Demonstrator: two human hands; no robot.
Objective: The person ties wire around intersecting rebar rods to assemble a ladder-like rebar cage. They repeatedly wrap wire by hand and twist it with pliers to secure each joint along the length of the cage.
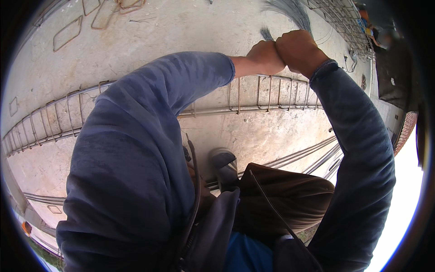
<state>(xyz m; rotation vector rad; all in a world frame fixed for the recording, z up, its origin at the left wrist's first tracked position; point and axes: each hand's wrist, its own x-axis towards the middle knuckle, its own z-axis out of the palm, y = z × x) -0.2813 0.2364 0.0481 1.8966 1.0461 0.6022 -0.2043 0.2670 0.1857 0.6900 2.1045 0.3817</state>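
Note:
My left hand (265,58) and my right hand (299,51) meet at the top of the view, stretched out above the floor. Both are closed, with the knuckles touching or nearly so. A large bundle of thin grey tie wire (294,14) fans out above my right hand. From the top of my left hand a smaller tuft of the same wire (266,33) sticks out. The fingers themselves are mostly hidden behind the backs of the hands. Below the hands lies a long, ladder-like rebar cage (239,110).
Bent rebar stirrups (68,32) lie on the concrete floor (172,27) at the upper left. More rebar cages (337,16) are stacked at the upper right. Loose long bars (312,156) lie near my bent leg (290,195) and shoe (224,164).

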